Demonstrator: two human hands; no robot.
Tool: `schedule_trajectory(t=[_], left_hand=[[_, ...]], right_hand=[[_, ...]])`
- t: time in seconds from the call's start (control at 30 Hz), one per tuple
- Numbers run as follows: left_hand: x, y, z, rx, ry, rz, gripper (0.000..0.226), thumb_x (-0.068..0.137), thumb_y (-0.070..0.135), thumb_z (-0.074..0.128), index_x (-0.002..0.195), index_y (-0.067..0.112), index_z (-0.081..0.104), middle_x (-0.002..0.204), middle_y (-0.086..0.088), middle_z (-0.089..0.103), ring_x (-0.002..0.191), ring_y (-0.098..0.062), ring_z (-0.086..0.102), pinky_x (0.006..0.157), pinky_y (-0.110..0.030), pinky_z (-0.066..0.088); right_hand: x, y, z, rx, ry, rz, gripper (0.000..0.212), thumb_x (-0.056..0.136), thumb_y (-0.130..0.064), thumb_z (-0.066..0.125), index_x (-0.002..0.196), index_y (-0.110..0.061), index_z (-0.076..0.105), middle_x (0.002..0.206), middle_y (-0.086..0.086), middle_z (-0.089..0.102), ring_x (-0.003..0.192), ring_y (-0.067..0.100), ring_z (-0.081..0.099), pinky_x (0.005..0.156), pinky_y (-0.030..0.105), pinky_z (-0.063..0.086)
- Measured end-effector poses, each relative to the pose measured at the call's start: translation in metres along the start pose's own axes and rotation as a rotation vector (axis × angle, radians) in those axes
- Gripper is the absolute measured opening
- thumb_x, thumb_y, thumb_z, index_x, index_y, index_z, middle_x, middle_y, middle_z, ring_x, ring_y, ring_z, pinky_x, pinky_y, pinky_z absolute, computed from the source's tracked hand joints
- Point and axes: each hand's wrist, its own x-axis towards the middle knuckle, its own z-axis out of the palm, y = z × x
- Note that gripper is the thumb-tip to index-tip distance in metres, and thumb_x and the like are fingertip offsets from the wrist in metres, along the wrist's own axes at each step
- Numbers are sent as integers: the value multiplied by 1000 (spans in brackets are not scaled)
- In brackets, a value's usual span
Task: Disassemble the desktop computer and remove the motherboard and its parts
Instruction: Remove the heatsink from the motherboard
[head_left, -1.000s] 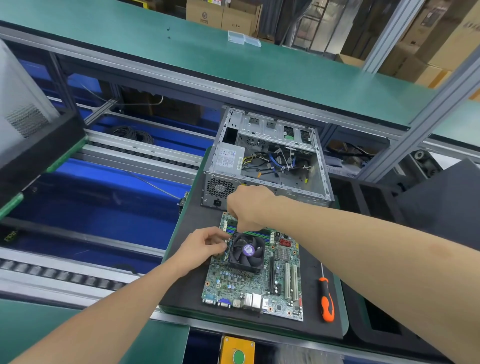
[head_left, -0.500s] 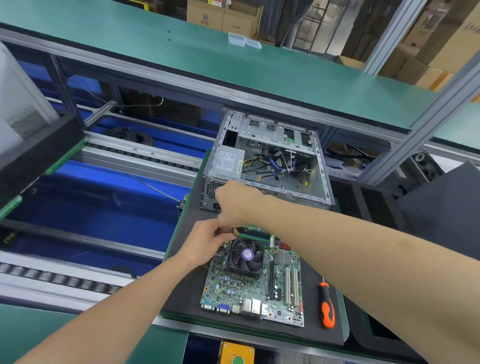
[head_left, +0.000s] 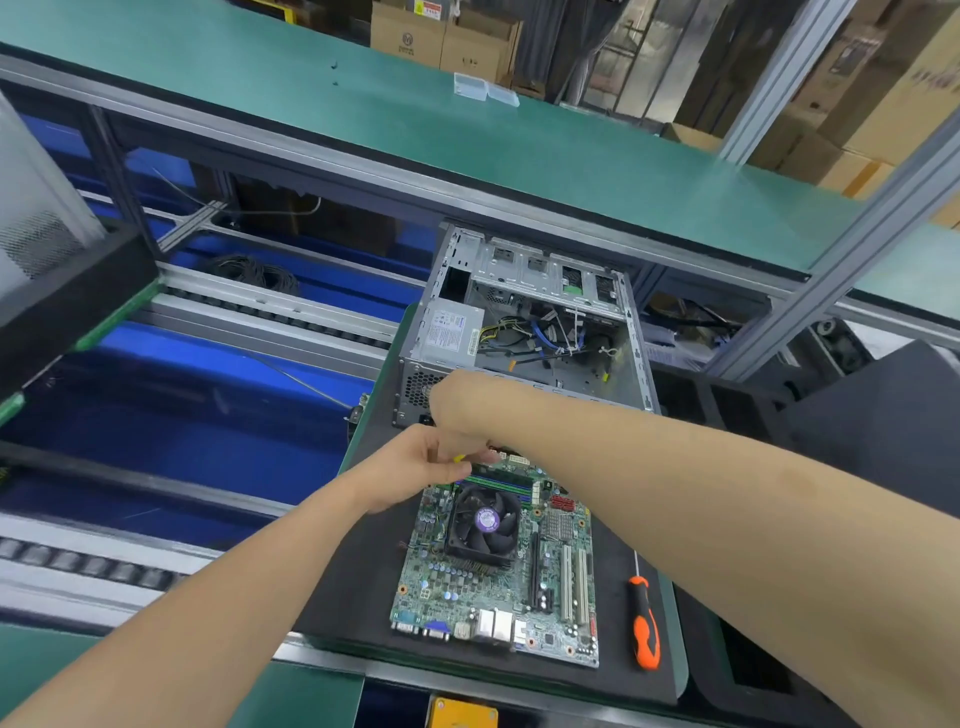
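Green rectangular motherboard (head_left: 493, 587) lies flat on the black foam mat (head_left: 353, 587), long axis running away from me, port edge nearest, just before the open grey metal computer case (head_left: 524, 262). Since a second ago my hands have climbed from its black fan cooler (head_left: 485, 519) to the far-left corner. My left hand (head_left: 415, 467) curls at the memory sticks (head_left: 501, 480) and my right hand (head_left: 457, 405) is knuckles-up; whether either grips anything, I cannot tell. The fan's purple sticker is unreadable.

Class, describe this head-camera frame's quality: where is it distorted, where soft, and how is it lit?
Head view: the wide-angle lens slants and bows the aluminium frame and swells the right forearm; the motherboard is sharp, the left hand and right hand slightly soft; light is even, shadows faint, with a mild sheen on the green bench.
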Motion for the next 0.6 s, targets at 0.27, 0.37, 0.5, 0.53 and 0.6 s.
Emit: schedule_trajectory(t=[0.27, 0.37, 0.5, 0.53, 0.6], left_hand=[[5, -1, -6, -80, -163, -33, 37, 103, -4, 53, 139, 2, 55, 129, -18, 70, 129, -28, 63, 117, -35, 42], [4, 3, -8, -105, -218, -21, 37, 104, 0, 55, 141, 1, 54, 133, -20, 67, 130, -31, 62, 116, -36, 44], [4, 6, -5, -70, -250, 3, 34, 102, 10, 61, 132, -5, 58, 131, -21, 67, 129, -31, 62, 118, -42, 40], [5, 5, -4, -52, -243, 10, 30, 101, 10, 62, 128, -4, 60, 127, -18, 69, 127, -31, 64, 117, -44, 40], [7, 3, -1, -31, -217, 9, 23, 102, 4, 61, 123, -4, 64, 119, -13, 73, 124, -32, 66, 116, -46, 42]], right_hand=[[-8, 12, 26, 107, 281, -141, 13, 87, -23, 67, 74, -22, 64, 70, -3, 58, 65, 20, 59, 53, 28, 48], [-13, 19, 34, 33, 339, -301, 8, 90, -21, 61, 84, -25, 61, 73, -5, 59, 68, 21, 61, 53, 28, 45], [-20, 29, 48, -174, 403, -507, 17, 90, -11, 59, 100, -22, 66, 103, -3, 67, 95, 22, 62, 78, 39, 54], [-21, 29, 50, -202, 417, -514, 20, 91, -11, 59, 105, -22, 67, 106, -4, 67, 97, 22, 62, 80, 39, 54], [-26, 28, 51, -139, 387, -460, 18, 91, -15, 63, 108, -21, 64, 104, -1, 66, 94, 23, 64, 75, 39, 56]])
